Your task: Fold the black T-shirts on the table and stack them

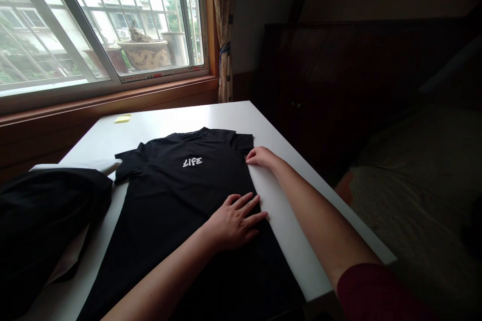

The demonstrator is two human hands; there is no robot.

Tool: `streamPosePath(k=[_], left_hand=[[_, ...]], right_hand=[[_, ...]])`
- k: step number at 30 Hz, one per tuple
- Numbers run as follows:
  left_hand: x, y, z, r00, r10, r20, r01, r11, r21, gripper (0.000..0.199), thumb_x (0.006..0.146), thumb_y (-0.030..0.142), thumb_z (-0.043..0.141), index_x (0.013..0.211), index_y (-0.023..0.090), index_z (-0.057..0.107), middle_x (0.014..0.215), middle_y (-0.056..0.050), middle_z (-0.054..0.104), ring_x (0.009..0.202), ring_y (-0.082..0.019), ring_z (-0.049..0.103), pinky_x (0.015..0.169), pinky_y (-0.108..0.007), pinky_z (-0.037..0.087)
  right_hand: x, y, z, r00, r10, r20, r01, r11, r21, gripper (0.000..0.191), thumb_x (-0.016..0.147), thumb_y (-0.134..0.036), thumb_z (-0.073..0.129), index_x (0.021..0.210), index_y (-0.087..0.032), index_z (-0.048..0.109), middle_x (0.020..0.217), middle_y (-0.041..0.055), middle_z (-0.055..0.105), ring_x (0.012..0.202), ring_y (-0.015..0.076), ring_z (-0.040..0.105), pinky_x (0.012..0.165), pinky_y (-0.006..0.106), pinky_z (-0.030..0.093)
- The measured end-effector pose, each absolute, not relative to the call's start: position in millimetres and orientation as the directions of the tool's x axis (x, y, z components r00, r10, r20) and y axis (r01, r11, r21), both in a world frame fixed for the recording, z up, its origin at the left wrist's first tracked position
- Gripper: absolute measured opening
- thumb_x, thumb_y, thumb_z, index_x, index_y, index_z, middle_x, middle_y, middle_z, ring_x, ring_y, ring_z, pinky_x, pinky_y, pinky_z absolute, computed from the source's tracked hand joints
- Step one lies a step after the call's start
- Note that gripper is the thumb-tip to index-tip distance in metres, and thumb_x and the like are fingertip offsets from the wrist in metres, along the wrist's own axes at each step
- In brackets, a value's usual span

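A black T-shirt (188,200) with white lettering on its chest lies spread on a white table (278,210), its collar toward the window and its hem toward me. My left hand (238,220) rests flat on the shirt with fingers spread, the tips reaching its right edge. Farther up, my right hand (260,157) pinches the shirt's right side edge just below the right sleeve. The left sleeve lies out to the side with a few creases around it.
A heap of dark and white cloth (56,200) covers the table's left side. A yellow sticky note (122,118) lies near the far edge. Beyond are a barred window (113,20), a tied curtain (225,50) and a dark wooden cabinet (301,75).
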State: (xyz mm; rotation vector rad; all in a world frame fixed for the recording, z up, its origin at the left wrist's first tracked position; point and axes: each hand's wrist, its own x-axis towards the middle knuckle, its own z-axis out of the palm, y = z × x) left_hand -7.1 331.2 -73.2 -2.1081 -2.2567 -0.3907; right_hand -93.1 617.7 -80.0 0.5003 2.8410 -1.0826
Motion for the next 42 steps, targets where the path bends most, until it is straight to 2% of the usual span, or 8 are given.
streamPosePath(k=[5, 9, 13, 19, 23, 27, 34, 42], left_hand=[[-22.8, 336.4, -68.1, -0.134, 0.967, 0.216, 0.967, 0.080, 0.243, 0.049, 0.104, 0.039, 0.046, 0.152, 0.028, 0.042, 0.157, -0.005, 0.047, 0.145, -0.021, 0.043, 0.117, -0.043, 0.037], [-45.6, 350.1, -77.7, -0.313, 0.922, 0.227, 0.946, 0.280, 0.163, 0.044, 0.102, 0.033, 0.047, 0.145, 0.022, 0.051, 0.159, -0.007, 0.044, 0.150, -0.026, 0.034, 0.120, -0.050, 0.033], [-59.1, 374.6, -87.9, -0.393, 0.891, 0.228, 0.919, 0.376, 0.115, 0.051, 0.101, 0.038, 0.048, 0.148, 0.018, 0.048, 0.159, -0.010, 0.042, 0.152, -0.028, 0.030, 0.123, -0.053, 0.029], [-53.0, 398.8, -99.0, -0.449, 0.857, 0.252, 0.893, 0.432, 0.122, 0.056, 0.103, 0.044, 0.041, 0.152, 0.017, 0.043, 0.161, -0.011, 0.039, 0.151, -0.028, 0.032, 0.123, -0.056, 0.027], [-50.2, 397.5, -101.1, -0.460, 0.844, 0.275, 0.888, 0.438, 0.142, 0.055, 0.102, 0.046, 0.041, 0.152, 0.022, 0.043, 0.161, -0.006, 0.041, 0.150, -0.028, 0.032, 0.122, -0.059, 0.026], [-50.7, 395.7, -100.0, -0.457, 0.840, 0.293, 0.889, 0.433, 0.147, 0.052, 0.102, 0.045, 0.042, 0.149, 0.024, 0.046, 0.160, -0.004, 0.042, 0.150, -0.028, 0.033, 0.122, -0.059, 0.026], [-48.1, 391.1, -93.8, -0.443, 0.840, 0.313, 0.896, 0.399, 0.197, 0.048, 0.100, 0.040, 0.048, 0.145, 0.025, 0.051, 0.156, -0.003, 0.049, 0.147, -0.027, 0.038, 0.121, -0.060, 0.027], [-46.8, 389.5, -94.9, -0.407, 0.874, 0.265, 0.912, 0.371, 0.176, 0.053, 0.102, 0.046, 0.043, 0.151, 0.028, 0.044, 0.159, -0.003, 0.043, 0.150, -0.028, 0.032, 0.122, -0.061, 0.024]], right_hand=[[-90.1, 620.2, -85.3, -0.949, 0.273, -0.158, 0.306, 0.675, -0.671, 0.016, 0.072, -0.027, 0.078, 0.085, -0.019, 0.081, 0.072, 0.0012, 0.073, 0.064, 0.0138, 0.061, 0.062, 0.024, 0.044], [-87.7, 620.2, -86.9, -0.946, 0.283, -0.159, 0.313, 0.663, -0.680, 0.017, 0.073, -0.028, 0.078, 0.086, -0.018, 0.079, 0.068, 0.0010, 0.071, 0.060, 0.0128, 0.059, 0.060, 0.023, 0.044], [-87.2, 619.7, -84.3, -0.941, 0.289, -0.173, 0.326, 0.652, -0.685, 0.020, 0.073, -0.030, 0.078, 0.088, -0.017, 0.079, 0.066, 0.0007, 0.070, 0.058, 0.0132, 0.059, 0.060, 0.024, 0.044], [-86.8, 625.3, -84.0, -0.959, 0.261, -0.109, 0.261, 0.666, -0.699, 0.013, 0.072, -0.025, 0.077, 0.084, -0.018, 0.077, 0.081, 0.0016, 0.075, 0.078, 0.0163, 0.066, 0.073, 0.024, 0.048], [-86.1, 635.9, -93.7, -0.941, 0.338, 0.025, 0.226, 0.680, -0.698, 0.027, 0.083, -0.027, 0.067, 0.109, -0.021, 0.070, 0.101, 0.0023, 0.072, 0.084, 0.0144, 0.064, 0.079, 0.025, 0.050], [-93.1, 640.2, -103.7, -0.907, 0.395, 0.145, 0.207, 0.719, -0.663, 0.042, 0.093, -0.039, 0.061, 0.132, -0.025, 0.060, 0.099, 0.0013, 0.064, 0.082, 0.0150, 0.062, 0.082, 0.029, 0.052], [-97.9, 634.3, -115.8, -0.894, 0.314, 0.320, 0.109, 0.844, -0.524, 0.010, 0.088, -0.029, 0.071, 0.094, -0.025, 0.078, 0.117, 0.0063, 0.052, 0.104, 0.0202, 0.059, 0.101, 0.033, 0.048], [-80.9, 644.3, -112.5, -0.887, 0.211, 0.411, 0.059, 0.934, -0.352, 0.022, 0.094, -0.018, 0.059, 0.102, -0.024, 0.078, 0.115, 0.0111, 0.060, 0.107, 0.0278, 0.056, 0.105, 0.042, 0.044]])
